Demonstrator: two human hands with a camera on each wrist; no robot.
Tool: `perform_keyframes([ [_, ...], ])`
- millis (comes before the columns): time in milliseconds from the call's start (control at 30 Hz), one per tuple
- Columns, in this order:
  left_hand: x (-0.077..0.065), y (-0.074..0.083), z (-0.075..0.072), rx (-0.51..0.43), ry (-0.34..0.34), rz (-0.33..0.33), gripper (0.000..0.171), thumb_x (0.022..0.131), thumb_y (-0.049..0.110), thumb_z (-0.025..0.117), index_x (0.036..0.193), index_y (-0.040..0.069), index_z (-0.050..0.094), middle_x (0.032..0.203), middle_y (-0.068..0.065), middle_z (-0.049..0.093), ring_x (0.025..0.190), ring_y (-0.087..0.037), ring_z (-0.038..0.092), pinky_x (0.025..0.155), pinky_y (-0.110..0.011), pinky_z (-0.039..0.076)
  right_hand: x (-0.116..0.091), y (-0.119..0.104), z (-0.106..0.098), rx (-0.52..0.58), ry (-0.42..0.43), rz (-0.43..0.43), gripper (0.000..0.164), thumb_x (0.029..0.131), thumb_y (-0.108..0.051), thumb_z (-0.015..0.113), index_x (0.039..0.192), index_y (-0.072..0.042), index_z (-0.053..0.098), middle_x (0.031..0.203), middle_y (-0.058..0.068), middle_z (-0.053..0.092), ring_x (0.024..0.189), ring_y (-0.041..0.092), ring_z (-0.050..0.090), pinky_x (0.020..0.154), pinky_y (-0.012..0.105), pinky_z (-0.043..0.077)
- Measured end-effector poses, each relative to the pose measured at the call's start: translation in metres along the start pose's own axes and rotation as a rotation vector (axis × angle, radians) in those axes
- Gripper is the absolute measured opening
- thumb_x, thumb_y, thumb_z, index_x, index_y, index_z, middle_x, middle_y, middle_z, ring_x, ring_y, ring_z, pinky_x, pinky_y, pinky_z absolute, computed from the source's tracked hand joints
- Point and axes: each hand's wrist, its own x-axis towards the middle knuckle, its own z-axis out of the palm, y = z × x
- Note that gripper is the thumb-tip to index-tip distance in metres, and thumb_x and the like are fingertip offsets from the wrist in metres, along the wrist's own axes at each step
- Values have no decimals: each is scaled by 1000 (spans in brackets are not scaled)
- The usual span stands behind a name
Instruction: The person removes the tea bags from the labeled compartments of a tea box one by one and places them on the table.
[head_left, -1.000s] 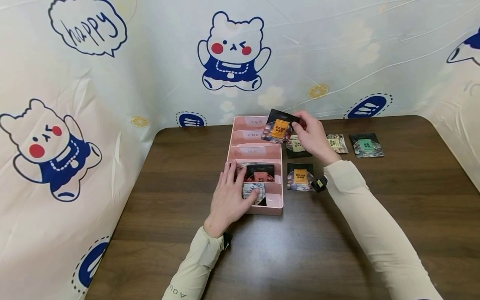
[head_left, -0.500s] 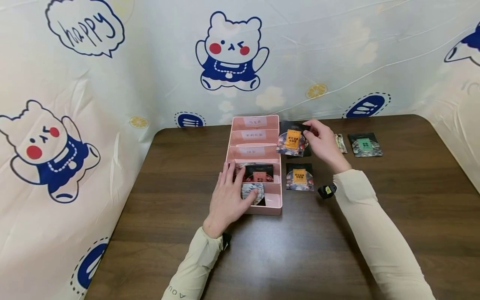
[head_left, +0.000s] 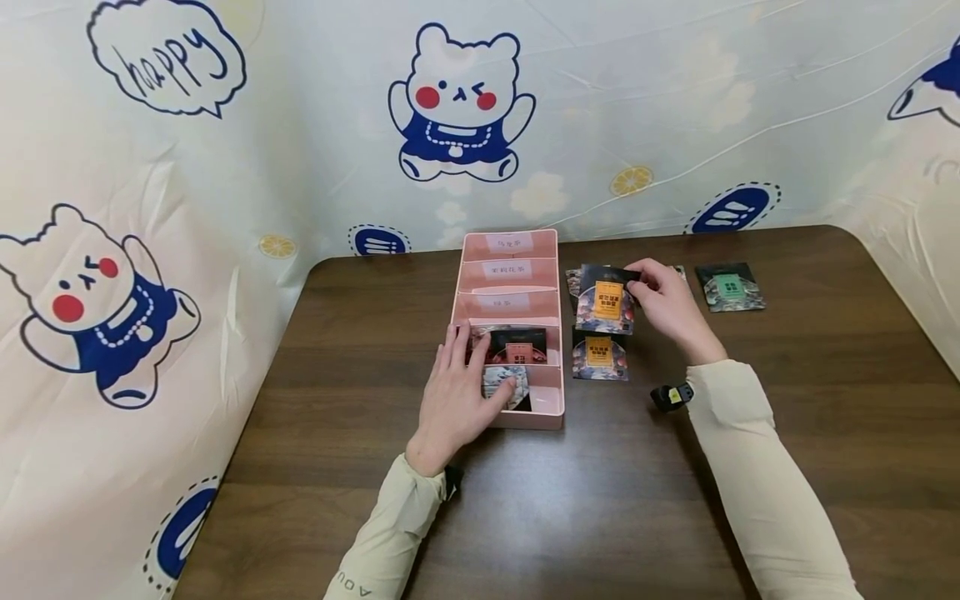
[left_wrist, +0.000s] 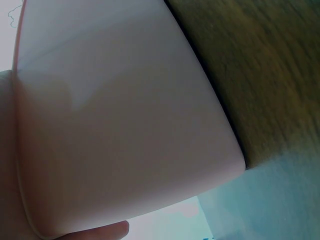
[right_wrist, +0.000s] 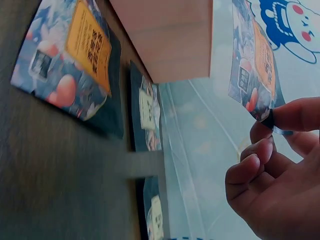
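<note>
My right hand (head_left: 667,304) pinches a flat black tea sachet with an orange label (head_left: 606,304) by its upper right corner, between thumb and fingers. It hangs above the table, just right of a pink compartment box (head_left: 528,422). A matching orange-label sachet (head_left: 600,367) lies below it, partly covered in the head view. My left hand (head_left: 459,408) rests on the box's left side, fingers extended and thumb reaching over the front compartment. A red-label sachet (head_left: 519,348) and a blue-white patterned packet (head_left: 504,383) lie in the two nearest compartments.
Paper labels (head_left: 508,242) mark the three far compartments. A green-label sachet (head_left: 731,288) lies at the right; pale-label sachets, including one nearer the box (right_wrist: 146,110), are partly hidden behind my right hand and its sachet. A printed curtain (head_left: 315,125) hangs behind the table (head_left: 337,333).
My right hand has carried the orange-label sachet from over the box's far right corner rightward and towards me, over the table. My left hand stays on the box.
</note>
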Motion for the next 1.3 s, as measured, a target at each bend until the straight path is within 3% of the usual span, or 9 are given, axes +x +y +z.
perform_keyframes([
  [533, 0, 0, 0, -2, -16, -12, 74, 88, 58, 50, 144, 11, 45, 160, -15, 22, 151, -32, 12, 119, -51, 19, -29, 21, -22, -68, 31, -11, 32, 99, -14, 46, 125, 1, 57, 89, 14, 49, 80, 24, 42, 66, 32, 35],
  [933, 0, 0, -1, -5, -24, -16, 74, 88, 58, 50, 144, 11, 44, 159, -15, 23, 151, -31, 12, 119, -50, 19, -42, 37, -37, -135, -14, 48, 34, 98, -16, 52, 122, 8, 57, 91, 17, 54, 78, 21, 45, 58, 24, 37],
  [1300, 0, 1, -1, -5, -35, -23, 74, 88, 58, 49, 145, 11, 43, 160, -14, 20, 151, -31, 10, 120, -50, 18, -48, 53, -53, -160, -37, 34, 28, 97, -12, 52, 117, 6, 60, 82, 13, 51, 66, 15, 43, 53, 27, 35],
])
